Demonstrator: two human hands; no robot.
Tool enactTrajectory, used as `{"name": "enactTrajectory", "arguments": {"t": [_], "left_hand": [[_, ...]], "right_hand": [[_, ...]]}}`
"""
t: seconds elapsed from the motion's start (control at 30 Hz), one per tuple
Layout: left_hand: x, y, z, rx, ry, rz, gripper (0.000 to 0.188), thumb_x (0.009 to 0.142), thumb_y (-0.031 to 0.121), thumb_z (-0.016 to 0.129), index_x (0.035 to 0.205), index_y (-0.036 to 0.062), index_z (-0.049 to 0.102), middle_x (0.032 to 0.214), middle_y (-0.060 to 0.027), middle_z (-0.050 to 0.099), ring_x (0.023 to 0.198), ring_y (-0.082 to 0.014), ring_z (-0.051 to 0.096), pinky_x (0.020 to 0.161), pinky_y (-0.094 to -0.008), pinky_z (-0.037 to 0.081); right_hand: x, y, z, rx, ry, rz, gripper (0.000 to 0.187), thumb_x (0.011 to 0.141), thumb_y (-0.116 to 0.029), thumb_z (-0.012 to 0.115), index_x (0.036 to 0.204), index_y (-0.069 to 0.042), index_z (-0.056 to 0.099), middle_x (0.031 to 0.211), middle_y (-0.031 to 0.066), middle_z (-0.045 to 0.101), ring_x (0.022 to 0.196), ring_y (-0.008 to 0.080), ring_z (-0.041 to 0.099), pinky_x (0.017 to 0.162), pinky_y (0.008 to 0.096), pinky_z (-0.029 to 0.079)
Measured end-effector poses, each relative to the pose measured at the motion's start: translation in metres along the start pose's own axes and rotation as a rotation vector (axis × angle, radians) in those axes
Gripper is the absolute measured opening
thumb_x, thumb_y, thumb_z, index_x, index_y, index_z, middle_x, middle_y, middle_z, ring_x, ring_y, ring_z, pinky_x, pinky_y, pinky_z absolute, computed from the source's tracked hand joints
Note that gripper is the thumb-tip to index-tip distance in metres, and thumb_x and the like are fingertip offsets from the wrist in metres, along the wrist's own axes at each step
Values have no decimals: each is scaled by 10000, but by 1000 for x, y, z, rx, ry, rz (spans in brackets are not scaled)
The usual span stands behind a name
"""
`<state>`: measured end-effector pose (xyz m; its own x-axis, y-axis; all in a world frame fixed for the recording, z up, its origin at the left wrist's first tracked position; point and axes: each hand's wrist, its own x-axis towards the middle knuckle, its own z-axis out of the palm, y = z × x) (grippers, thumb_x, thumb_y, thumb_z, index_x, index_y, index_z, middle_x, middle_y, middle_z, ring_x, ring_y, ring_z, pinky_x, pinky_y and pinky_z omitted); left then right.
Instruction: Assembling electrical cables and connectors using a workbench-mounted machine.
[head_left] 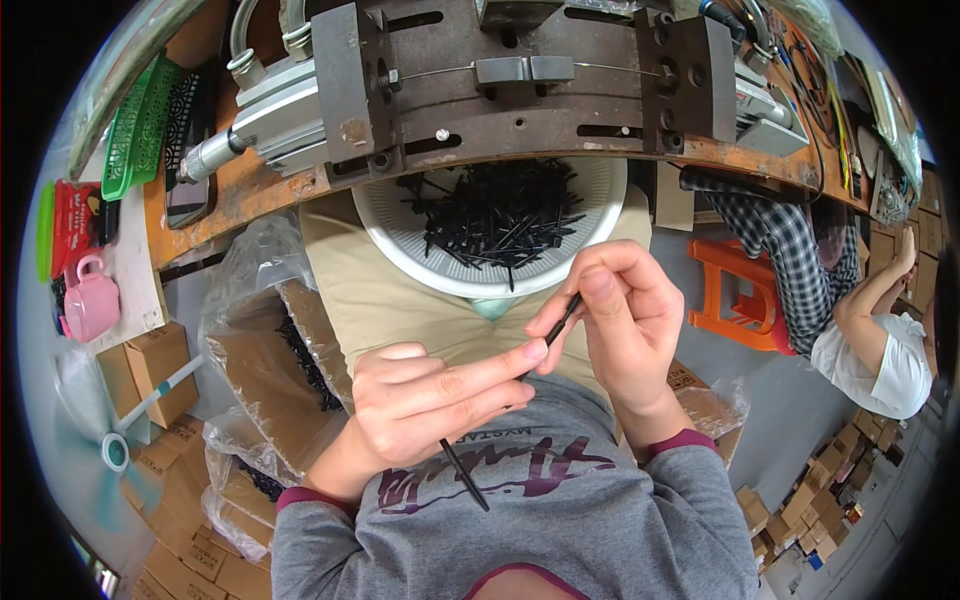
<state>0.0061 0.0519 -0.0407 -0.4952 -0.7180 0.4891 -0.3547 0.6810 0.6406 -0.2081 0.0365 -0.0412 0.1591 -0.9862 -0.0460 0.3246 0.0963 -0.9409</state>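
Note:
Above my lap, my right hand (630,325) pinches a thin black plastic rod (564,320) between thumb and fingers. The rod slants down to the left, where the fingertips of my left hand (425,395) touch its lower part. A second black rod (466,476) sticks out beneath the left hand's fingers, slanting down to the right; its upper end is hidden by them. Just beyond both hands, a white plastic basket (447,281) rests between my thighs, holding a tangled heap of similar black rods (500,215).
A metal fixture (440,95) sits on the wooden bench (240,205) ahead. Plastic-lined cartons (265,350) flank my left leg. At left are a pink mug (90,300), a green basket (145,125) and a fan (115,452). Another person (870,350) is beside an orange stool (735,295).

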Motion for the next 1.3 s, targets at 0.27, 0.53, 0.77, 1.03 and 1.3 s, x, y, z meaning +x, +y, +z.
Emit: {"name": "enactTrajectory", "arguments": {"t": [0.27, 0.53, 0.77, 1.03, 1.3], "left_hand": [[1, 2, -1, -57, 2, -55, 245, 722, 183, 870, 961, 141, 838, 1204, -19, 771, 526, -20, 547, 469, -208, 332], [16, 0, 2, -108, 70, -66, 280, 729, 163, 852, 1000, 100, 822, 1241, -79, 749, 587, -59, 612, 473, -217, 363], [71, -21, 13, 422, 228, -49, 264, 770, 123, 823, 1022, 55, 788, 1251, -110, 740, 587, -68, 623, 481, -223, 380], [102, -31, 23, 569, 169, -172, 266, 745, 170, 845, 986, 92, 764, 1278, -22, 734, 572, -134, 602, 530, -263, 432], [106, -26, 18, 583, 116, -196, 298, 739, 173, 848, 1006, 87, 748, 1282, -34, 728, 634, -175, 662, 575, -281, 509]], "right_hand": [[-2, -5, 4, -70, -9, -1, 248, 1112, -186, 485, 1064, 51, 541, 815, 237, 730, 587, 215, 695, 547, 304, 582], [1, -3, -1, 6, 27, 90, 303, 1104, -222, 498, 1196, 61, 549, 946, 258, 732, 612, 213, 694, 579, 299, 578], [-1, -6, -19, -190, 167, -83, 314, 1051, -62, 560, 1349, 33, 530, 1019, 171, 740, 707, 104, 651, 668, 231, 523], [-9, 3, -26, -216, 200, -14, 218, 1025, -29, 611, 1227, 51, 600, 940, 154, 752, 727, 115, 668, 670, 236, 537], [-7, 3, -25, -260, 132, -79, 263, 973, -16, 670, 1207, 79, 600, 998, 174, 739, 805, 140, 693, 691, 255, 558]]}}
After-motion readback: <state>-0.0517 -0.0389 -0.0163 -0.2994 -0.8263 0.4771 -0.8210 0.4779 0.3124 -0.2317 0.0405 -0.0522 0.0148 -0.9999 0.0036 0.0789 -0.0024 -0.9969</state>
